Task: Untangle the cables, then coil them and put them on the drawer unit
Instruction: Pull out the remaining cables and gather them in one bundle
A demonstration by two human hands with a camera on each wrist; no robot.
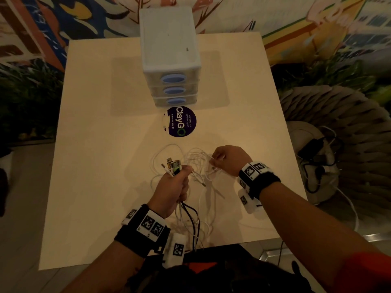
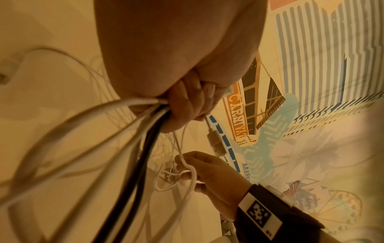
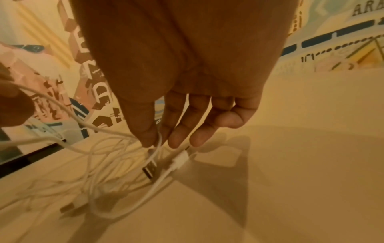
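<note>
Untangling stage, nothing coiled, nothing on the white plastic three-drawer unit [image 1: 170, 37] far ahead of both hands.

Left hand [image 1: 173, 192] is fisted round a bundle of thin white and black cables [image 1: 191, 218], plug ends sticking out above the fist, tails hanging below it. Right hand [image 1: 229, 159], just beside, pinches one white strand [image 3: 159, 143] with thumb and forefinger, other fingers loose. The white knot [image 1: 198, 163] between the hands lies on the beige table [image 1: 95, 144]. Left to do, by my read: separate, coil, place.
</note>
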